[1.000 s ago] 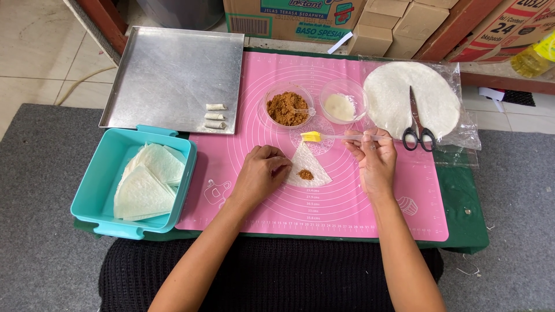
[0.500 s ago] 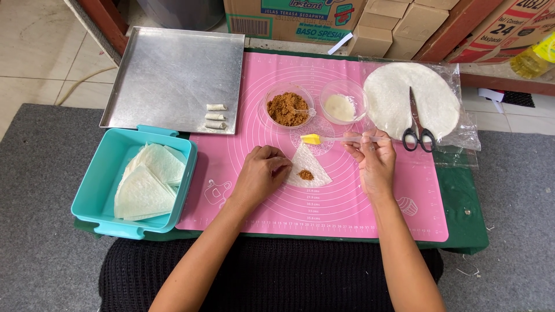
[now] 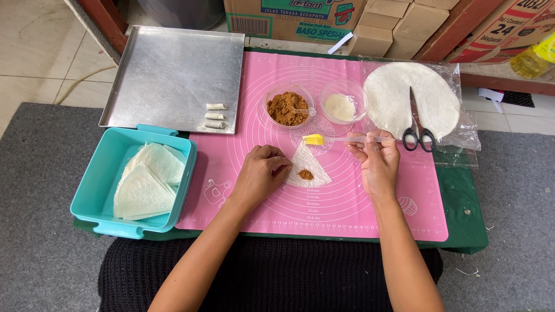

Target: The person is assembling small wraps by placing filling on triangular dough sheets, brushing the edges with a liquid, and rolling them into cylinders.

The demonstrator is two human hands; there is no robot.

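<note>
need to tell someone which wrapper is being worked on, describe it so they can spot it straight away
On the pink mat, look between the left hand and right hand, just below the yellow brush. The wrapper is one white triangle lying flat, alone in carrying a small brown dab of filling; those in the teal box are bare.

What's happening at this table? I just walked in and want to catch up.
A person sits at a pink mat. The left hand presses a triangular wrapper with a dab of brown filling on it. The right hand holds a brush with a yellow tip near the wrapper's top. Three finished rolls lie on a metal tray; cut wrappers wait in a teal box.
</note>
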